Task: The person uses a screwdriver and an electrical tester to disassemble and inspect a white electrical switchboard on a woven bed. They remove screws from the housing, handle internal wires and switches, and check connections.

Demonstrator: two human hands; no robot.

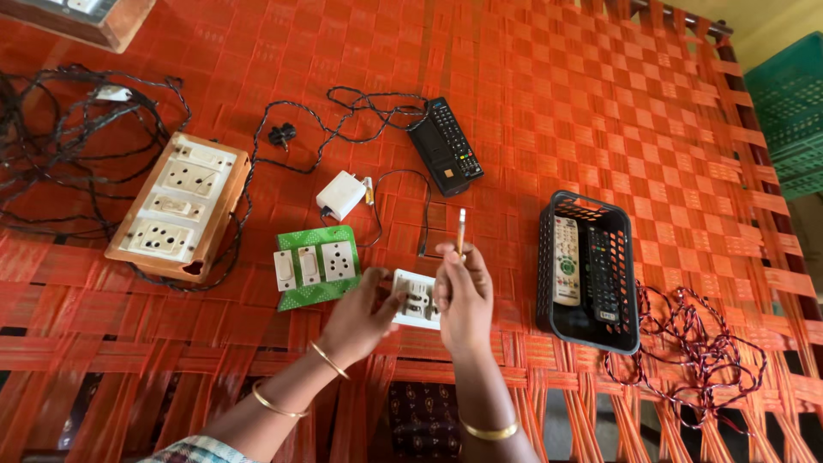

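My left hand (360,315) grips the left edge of a small white socket module (417,300), held just above the orange woven cot (600,111). My right hand (463,296) touches the module's right side and pinches a thin screwdriver (460,231) that points up and away from me. Just left of my hands lies a green plate (315,266) carrying three white switch and socket modules.
A wooden switchboard (182,206) with a black cord lies at the left. A white adapter (340,195) and black remote (444,146) lie beyond my hands. A black basket (588,270) with two remotes sits at the right, beside a red-black cord (694,351). A green crate (789,111) stands off the cot.
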